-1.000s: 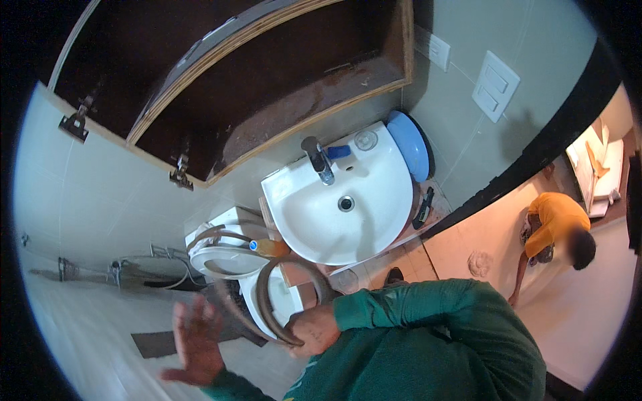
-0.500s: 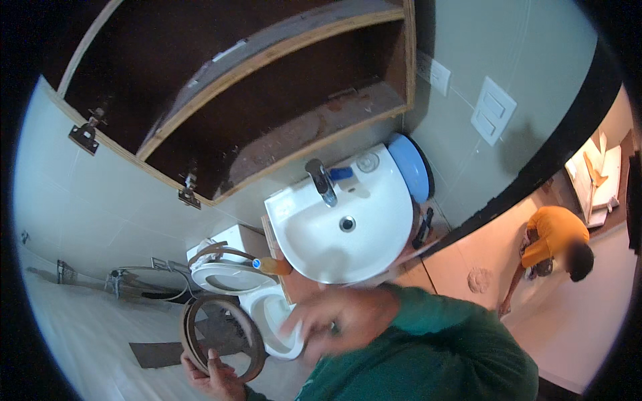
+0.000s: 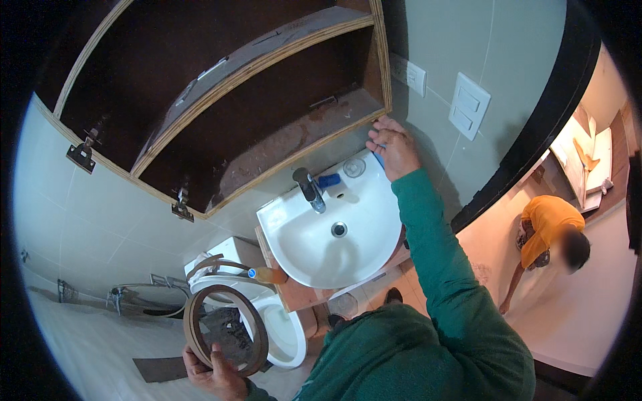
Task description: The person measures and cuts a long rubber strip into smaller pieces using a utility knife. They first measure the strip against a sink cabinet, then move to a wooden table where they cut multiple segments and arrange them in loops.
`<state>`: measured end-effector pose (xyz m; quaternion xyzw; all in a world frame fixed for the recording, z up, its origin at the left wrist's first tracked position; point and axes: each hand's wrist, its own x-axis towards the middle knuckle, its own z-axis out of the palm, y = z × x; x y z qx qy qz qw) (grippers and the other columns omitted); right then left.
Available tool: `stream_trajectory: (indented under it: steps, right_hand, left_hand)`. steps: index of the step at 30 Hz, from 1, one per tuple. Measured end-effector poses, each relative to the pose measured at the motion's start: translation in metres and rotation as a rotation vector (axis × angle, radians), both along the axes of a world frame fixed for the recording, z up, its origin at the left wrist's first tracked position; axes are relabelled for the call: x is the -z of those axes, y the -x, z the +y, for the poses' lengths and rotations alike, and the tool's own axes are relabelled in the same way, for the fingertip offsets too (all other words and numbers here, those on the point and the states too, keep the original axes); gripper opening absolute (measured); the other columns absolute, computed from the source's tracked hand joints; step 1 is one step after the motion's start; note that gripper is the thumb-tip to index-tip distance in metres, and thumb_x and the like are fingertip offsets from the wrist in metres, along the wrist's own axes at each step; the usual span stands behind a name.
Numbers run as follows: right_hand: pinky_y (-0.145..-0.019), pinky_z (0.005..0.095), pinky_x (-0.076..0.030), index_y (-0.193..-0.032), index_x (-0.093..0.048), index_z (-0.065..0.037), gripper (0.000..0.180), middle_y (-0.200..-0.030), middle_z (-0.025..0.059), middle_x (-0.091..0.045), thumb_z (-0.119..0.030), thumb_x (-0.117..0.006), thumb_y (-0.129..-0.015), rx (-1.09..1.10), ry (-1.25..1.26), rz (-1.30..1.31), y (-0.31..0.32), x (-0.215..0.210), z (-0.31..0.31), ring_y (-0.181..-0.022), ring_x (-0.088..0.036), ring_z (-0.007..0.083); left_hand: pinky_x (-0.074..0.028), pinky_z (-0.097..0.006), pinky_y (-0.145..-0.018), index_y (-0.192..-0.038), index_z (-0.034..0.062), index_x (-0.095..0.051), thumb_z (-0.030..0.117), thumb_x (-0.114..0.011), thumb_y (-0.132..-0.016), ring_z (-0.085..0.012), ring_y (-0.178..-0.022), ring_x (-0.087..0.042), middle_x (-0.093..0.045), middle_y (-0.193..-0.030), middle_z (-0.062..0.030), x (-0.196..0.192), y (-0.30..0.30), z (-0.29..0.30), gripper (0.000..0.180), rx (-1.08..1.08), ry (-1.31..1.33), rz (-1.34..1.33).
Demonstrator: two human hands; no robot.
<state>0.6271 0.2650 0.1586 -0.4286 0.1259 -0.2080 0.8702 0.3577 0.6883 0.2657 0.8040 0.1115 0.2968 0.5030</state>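
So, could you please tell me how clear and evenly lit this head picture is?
Head view: strong fisheye bending of the brown wooden wall cabinet edges; black vignette at the rim; cabinet interior in deep shadow; white round ceramic basin bright and sharp; left hand with the brown wooden ring and right hand show little blur.

Sink sits centre, tap at its 12 o'clock edge. Cabinet hangs above at 11 o'clock. Toilet stands at 8 o'clock of the sink. Ring, in the left hand, lies before the toilet. Right hand at the sink's 1 o'clock rim. Switches on the wall at 2 o'clock. Another person at 3 o'clock, past the doorway.
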Motion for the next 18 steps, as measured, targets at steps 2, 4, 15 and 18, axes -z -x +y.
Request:
stream_trajectory:
  steps: [2,4,15,18]
  right_hand:
    - [-0.097,0.0415,-0.054,-0.151,-0.052,0.005,0.067,-0.151,0.0214,-0.054,-0.001,-0.061,-0.085,0.015,0.005,-0.007,-0.005,0.004,0.000,-0.124,-0.059,0.0303]
    - [-0.095,0.0392,-0.054,-0.147,-0.057,0.005,0.063,-0.145,0.0204,-0.058,-0.001,-0.062,-0.084,0.043,0.055,-0.006,-0.007,0.011,0.001,-0.119,-0.061,0.0278]
    - [-0.082,0.0303,-0.057,-0.139,-0.064,-0.007,0.058,-0.135,0.0097,-0.064,0.007,-0.058,-0.083,-0.024,0.494,0.020,0.037,-0.006,0.010,-0.103,-0.062,0.0166]
    - [-0.084,0.0309,-0.058,-0.140,-0.061,-0.008,0.063,-0.138,0.0103,-0.063,0.011,-0.056,-0.080,0.009,0.368,-0.086,0.071,-0.001,0.013,-0.103,-0.063,0.0178]
  left_hand:
    - [-0.056,-0.039,-0.086,-0.126,-0.0103,-0.066,0.009,-0.074,-0.090,-0.0251,-0.100,-0.066,-0.071,-0.115,-0.0176,0.003,0.002,0.002,0.042,0.015,0.023,0.005]
    - [-0.057,-0.040,-0.088,-0.127,-0.0090,-0.067,0.010,-0.076,-0.090,-0.0269,-0.102,-0.068,-0.071,-0.121,-0.0184,0.008,0.004,0.008,0.043,-0.018,0.005,0.052]
    - [-0.047,-0.026,-0.073,-0.120,-0.0037,-0.062,0.005,-0.072,-0.094,-0.0119,-0.085,-0.059,-0.067,-0.105,-0.0071,0.029,-0.006,0.022,0.029,-0.051,0.015,0.070]
    - [-0.036,-0.024,-0.054,-0.113,-0.0009,-0.063,0.004,-0.073,-0.092,-0.0064,-0.062,-0.046,-0.063,-0.091,-0.0038,0.034,-0.013,0.012,0.024,-0.081,0.020,0.014]
